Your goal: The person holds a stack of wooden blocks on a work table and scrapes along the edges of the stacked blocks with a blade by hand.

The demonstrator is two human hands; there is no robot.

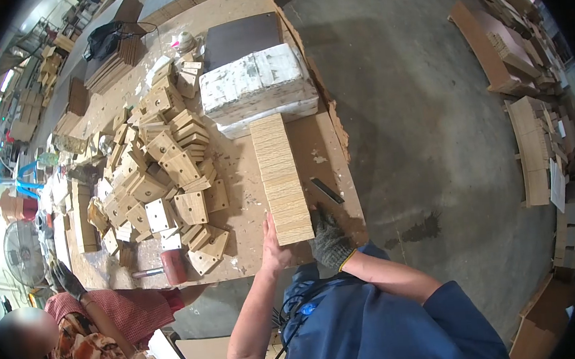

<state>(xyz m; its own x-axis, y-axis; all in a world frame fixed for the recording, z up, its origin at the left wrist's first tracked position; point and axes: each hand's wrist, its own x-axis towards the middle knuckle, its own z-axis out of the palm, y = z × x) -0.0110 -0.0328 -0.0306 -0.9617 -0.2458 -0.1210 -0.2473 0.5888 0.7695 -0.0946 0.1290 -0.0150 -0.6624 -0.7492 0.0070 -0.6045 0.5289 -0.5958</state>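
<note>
Your row of wooden blocks (pixel 281 180) is on the right part of the table (pixel 236 177), near end at the table's near edge, between your hands. Blocks sit face to face in one line, running away from you and leaning slightly left. The far end reaches the white wrapped block (pixel 256 81); can't tell if they touch.

Left hand (pixel 276 248): bare, at the near left side of the row. Fingers extended and close together along that side, not wrapped round it.

Right hand (pixel 332 243): grey knit glove, at the near right corner of the row. Fingers point away from you, partly in shadow; can't tell how far open, or whether they press on the wood.

Dark flat strip (pixel 327 190) lies right of the row, just beyond your right hand. Dark panel (pixel 241 40) is on the far side of the white block.

Loose pile of drilled wooden pieces (pixel 164 162) covers the left of the table, apart from the row. Red-headed mallet (pixel 173 267) lies at its near side, by the table edge. Co-worker (pixel 109 322) at near left, gloved hands (pixel 69 281) at the table's left end.
</note>
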